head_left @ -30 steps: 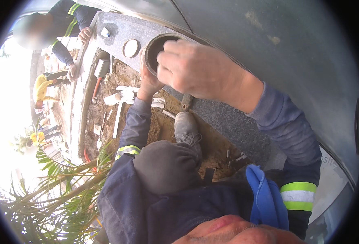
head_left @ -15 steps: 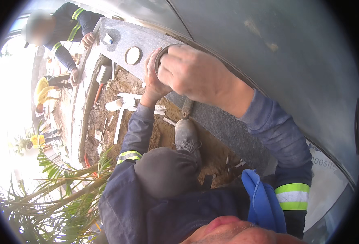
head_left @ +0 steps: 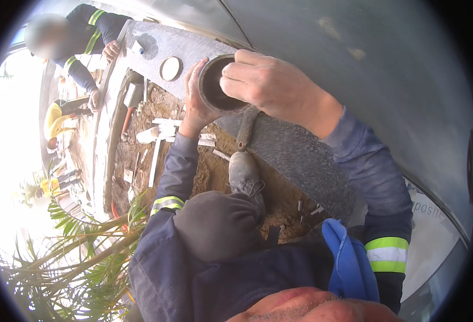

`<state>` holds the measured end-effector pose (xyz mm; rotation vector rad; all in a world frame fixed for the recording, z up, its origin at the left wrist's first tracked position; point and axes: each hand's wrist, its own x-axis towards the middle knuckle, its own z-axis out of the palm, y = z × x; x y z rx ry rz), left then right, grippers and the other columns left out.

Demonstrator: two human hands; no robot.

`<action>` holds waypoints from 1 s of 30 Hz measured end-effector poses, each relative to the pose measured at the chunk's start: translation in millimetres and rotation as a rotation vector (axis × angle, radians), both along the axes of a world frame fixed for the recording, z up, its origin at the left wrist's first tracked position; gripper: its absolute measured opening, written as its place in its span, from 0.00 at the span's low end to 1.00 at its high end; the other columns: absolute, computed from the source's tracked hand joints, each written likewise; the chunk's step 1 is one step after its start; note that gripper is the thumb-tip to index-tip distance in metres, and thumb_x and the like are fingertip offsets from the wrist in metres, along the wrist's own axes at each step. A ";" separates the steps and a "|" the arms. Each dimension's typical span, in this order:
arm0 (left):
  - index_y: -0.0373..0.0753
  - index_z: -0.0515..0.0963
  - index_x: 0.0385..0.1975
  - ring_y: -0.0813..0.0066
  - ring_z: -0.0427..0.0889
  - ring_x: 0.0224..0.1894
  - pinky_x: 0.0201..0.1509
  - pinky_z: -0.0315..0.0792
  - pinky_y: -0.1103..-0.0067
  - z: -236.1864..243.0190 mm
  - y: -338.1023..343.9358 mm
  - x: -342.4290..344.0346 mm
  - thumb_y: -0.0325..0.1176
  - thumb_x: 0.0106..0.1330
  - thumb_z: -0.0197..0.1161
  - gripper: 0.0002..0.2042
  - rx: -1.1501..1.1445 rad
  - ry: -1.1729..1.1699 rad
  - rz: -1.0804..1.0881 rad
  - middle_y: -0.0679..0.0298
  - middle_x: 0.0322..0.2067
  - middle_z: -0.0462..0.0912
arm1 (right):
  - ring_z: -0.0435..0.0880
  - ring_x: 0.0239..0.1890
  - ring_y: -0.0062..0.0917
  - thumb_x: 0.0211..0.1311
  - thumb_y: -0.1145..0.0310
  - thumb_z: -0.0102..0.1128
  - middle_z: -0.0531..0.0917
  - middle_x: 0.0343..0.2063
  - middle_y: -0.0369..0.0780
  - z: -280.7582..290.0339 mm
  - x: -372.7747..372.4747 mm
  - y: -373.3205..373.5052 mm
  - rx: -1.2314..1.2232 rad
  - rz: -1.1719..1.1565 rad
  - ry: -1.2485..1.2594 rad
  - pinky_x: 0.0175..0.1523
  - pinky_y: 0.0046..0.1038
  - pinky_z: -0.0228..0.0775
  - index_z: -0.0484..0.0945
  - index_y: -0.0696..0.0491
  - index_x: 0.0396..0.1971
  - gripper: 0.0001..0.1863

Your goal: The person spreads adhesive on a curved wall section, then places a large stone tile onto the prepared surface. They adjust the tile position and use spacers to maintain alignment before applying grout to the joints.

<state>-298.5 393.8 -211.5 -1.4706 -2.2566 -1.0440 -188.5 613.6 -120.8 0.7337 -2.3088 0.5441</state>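
My left hand (head_left: 194,107) is wrapped round the side of a round, open can (head_left: 215,86) with a dark inside, tilted so that its mouth shows. Over the can's mouth is my right hand (head_left: 282,88), its fingers bent and pressed together at the inner right side. Whatever those fingertips pinch, if anything, is hidden. A round lid (head_left: 170,68) with a pale inside lies on the grey stone slab (head_left: 193,47), just left of the can. Farther left on the slab, by a dark wet patch, is a small white and blue tube-like thing (head_left: 137,47).
A co-worker (head_left: 81,48) leans on the slab's far left end. Below lie white offcuts (head_left: 155,155), a tool with an orange handle (head_left: 127,122) and a grey pipe-like piece (head_left: 245,131) by my shoe (head_left: 243,172). A large grey panel (head_left: 365,70) rises at right; palm leaves (head_left: 81,257) fill lower left.
The can has tipped, so its open mouth now faces me. My right hand has moved right and a little up, uncovering more of the can.
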 end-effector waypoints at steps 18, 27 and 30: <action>0.30 0.63 0.69 0.44 0.72 0.67 0.70 0.71 0.59 20.3 5.1 -4.0 0.40 0.41 0.87 0.53 -0.079 -0.040 -0.246 0.44 0.65 0.71 | 0.79 0.44 0.25 0.57 0.76 0.63 0.83 0.38 0.30 -2.7 14.0 35.2 0.246 0.156 -0.228 0.53 0.24 0.80 0.84 0.54 0.39 0.09; 0.34 0.65 0.69 0.45 0.72 0.67 0.70 0.70 0.57 26.1 15.6 -2.9 0.38 0.39 0.87 0.52 -0.058 0.079 -0.214 0.46 0.64 0.72 | 0.83 0.42 0.35 0.59 0.74 0.66 0.82 0.36 0.41 -18.4 27.9 24.5 -0.041 -0.050 -0.334 0.48 0.34 0.80 0.82 0.58 0.39 0.08; 0.35 0.66 0.68 0.45 0.72 0.67 0.70 0.70 0.57 30.2 15.6 -3.8 0.37 0.39 0.87 0.51 -0.082 0.142 -0.194 0.47 0.64 0.73 | 0.84 0.41 0.39 0.61 0.74 0.67 0.81 0.36 0.43 -25.4 32.5 18.3 -0.195 -0.116 -0.391 0.46 0.37 0.79 0.82 0.60 0.40 0.09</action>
